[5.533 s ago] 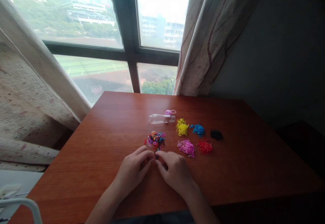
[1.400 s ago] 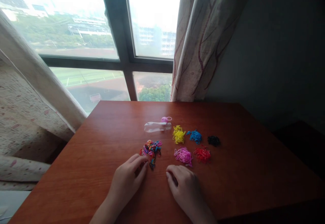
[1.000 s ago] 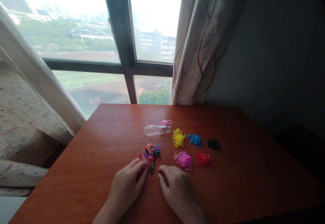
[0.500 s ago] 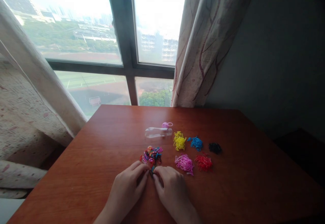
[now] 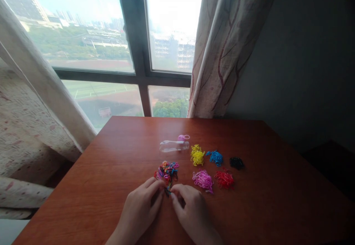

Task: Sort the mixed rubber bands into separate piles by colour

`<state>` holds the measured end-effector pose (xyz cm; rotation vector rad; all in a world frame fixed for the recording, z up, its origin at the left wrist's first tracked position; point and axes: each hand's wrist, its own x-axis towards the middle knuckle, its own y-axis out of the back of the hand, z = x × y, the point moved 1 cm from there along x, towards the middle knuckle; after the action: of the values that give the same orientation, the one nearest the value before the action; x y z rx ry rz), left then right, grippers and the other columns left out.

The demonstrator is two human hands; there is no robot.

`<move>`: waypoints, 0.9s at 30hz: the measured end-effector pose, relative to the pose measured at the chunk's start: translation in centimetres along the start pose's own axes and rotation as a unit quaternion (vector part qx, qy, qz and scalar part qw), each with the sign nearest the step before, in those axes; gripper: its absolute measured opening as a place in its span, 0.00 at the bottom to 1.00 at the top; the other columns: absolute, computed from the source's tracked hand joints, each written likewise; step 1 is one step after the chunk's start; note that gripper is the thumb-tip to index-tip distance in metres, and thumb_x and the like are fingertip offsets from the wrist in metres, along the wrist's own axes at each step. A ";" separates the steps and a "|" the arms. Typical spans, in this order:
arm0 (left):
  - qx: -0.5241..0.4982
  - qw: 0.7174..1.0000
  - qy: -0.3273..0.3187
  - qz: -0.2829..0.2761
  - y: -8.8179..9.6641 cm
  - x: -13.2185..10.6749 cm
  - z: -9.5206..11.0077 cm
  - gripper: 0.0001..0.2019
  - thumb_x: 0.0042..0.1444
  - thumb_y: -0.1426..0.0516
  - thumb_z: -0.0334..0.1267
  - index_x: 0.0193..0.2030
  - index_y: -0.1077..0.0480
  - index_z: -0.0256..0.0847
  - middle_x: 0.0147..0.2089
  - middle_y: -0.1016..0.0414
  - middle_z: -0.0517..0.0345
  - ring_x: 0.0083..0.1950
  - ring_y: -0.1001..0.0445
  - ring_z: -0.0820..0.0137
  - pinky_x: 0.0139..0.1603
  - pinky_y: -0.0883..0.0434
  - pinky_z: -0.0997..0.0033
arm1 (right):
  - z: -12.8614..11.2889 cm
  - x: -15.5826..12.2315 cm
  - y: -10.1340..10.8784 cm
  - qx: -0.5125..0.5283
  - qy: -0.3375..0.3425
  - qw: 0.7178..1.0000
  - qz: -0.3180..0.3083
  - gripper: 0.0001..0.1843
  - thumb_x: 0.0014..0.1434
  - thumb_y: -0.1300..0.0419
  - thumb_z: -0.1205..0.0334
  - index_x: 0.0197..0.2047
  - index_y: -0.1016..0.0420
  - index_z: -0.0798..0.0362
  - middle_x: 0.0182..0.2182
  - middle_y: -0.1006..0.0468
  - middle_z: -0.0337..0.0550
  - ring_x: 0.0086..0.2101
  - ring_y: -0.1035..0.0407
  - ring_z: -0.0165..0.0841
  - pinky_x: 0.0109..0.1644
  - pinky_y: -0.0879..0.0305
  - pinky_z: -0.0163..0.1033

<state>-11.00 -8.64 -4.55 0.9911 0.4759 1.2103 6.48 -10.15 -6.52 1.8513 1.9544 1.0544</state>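
Observation:
My left hand [image 5: 142, 202] and my right hand [image 5: 191, 206] meet at the near edge of a mixed pile of small, many-coloured rubber bands [image 5: 168, 170]. Thumb and fingers of both hands are pinched close together. Between the fingertips shows a dark rubber band [image 5: 167, 192], small and partly covered; each hand seems to grip an end of it. Right of the mixed pile lie single-colour heaps: pink rubber bands [image 5: 203, 180], red rubber bands [image 5: 224, 179], yellow rubber bands [image 5: 197, 156], blue rubber bands [image 5: 215, 157] and black rubber bands [image 5: 236, 163].
A clear bottle [image 5: 173, 146] lies on its side behind the mixed pile, a pink cap [image 5: 182, 138] with a loop just beyond it. Everything rests on a brown wooden table [image 5: 105, 178]. Behind it stand a window [image 5: 140, 76] and curtains [image 5: 219, 63].
The view has shifted slightly, so everything sits a little lower and further right. My fingertips have parted a little around the dark band. The heaps look the same.

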 end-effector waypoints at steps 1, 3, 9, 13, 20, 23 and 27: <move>0.000 1.000 -0.001 0.000 0.0 0.0 0.0 0.10 0.62 0.49 0.33 0.42 0.27 0.49 0.41 0.22 0.61 0.39 0.21 0.70 0.37 0.29 0.76 | 0.0 0.0 0.0 0.001 0.000 1.000 -0.001 0.07 0.60 0.43 0.69 0.36 0.26 0.48 0.29 0.22 0.35 0.30 0.27 0.31 0.34 0.41 0.33; -0.001 1.000 -0.001 -0.001 0.0 -0.1 0.0 0.09 0.63 0.49 0.34 0.42 0.28 0.49 0.40 0.22 0.61 0.39 0.21 0.70 0.37 0.29 0.76 | 0.1 0.0 0.0 0.008 -0.004 1.000 -0.003 0.07 0.61 0.44 0.69 0.37 0.26 0.48 0.30 0.21 0.35 0.31 0.27 0.32 0.35 0.41 0.33; -0.007 1.000 0.005 0.000 0.1 -0.2 0.0 0.09 0.62 0.48 0.34 0.42 0.27 0.49 0.41 0.22 0.61 0.38 0.22 0.70 0.38 0.29 0.76 | 0.3 0.1 -0.1 0.026 -0.015 1.000 0.005 0.06 0.61 0.43 0.68 0.36 0.26 0.49 0.29 0.21 0.36 0.29 0.27 0.32 0.33 0.41 0.33; -0.008 1.000 0.003 -0.001 0.2 -0.1 0.2 0.09 0.62 0.48 0.34 0.42 0.27 0.48 0.40 0.22 0.60 0.38 0.22 0.70 0.37 0.29 0.76 | 0.3 0.0 -0.1 0.025 -0.017 1.000 0.009 0.06 0.60 0.43 0.69 0.35 0.26 0.49 0.28 0.22 0.35 0.29 0.27 0.31 0.33 0.40 0.32; 0.001 1.000 0.005 -0.001 0.3 0.0 0.4 0.09 0.62 0.48 0.35 0.41 0.27 0.48 0.39 0.22 0.61 0.37 0.22 0.70 0.36 0.30 0.76 | 0.3 0.2 0.1 0.050 -0.019 0.998 0.025 0.07 0.62 0.45 0.65 0.35 0.26 0.50 0.27 0.22 0.36 0.28 0.28 0.31 0.32 0.39 0.32; 0.003 1.000 0.006 -0.005 0.2 0.0 0.2 0.08 0.62 0.48 0.36 0.41 0.27 0.48 0.39 0.22 0.61 0.38 0.22 0.70 0.37 0.30 0.76 | -0.2 0.0 0.5 0.065 -0.017 0.997 0.047 0.08 0.63 0.45 0.63 0.35 0.26 0.50 0.25 0.24 0.36 0.26 0.29 0.30 0.31 0.38 0.32; 0.004 1.000 0.012 -0.015 -0.1 -0.1 -0.1 0.09 0.64 0.49 0.37 0.42 0.28 0.48 0.42 0.23 0.61 0.40 0.22 0.70 0.39 0.30 0.75 | 0.1 -0.9 2.3 0.067 -0.025 0.992 0.101 0.10 0.65 0.46 0.59 0.35 0.24 0.50 0.25 0.23 0.38 0.24 0.30 0.30 0.29 0.36 0.31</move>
<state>-11.07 -8.69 -4.67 0.9753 0.5126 1.1957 8.46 -11.09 -5.36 2.1628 1.8834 0.9411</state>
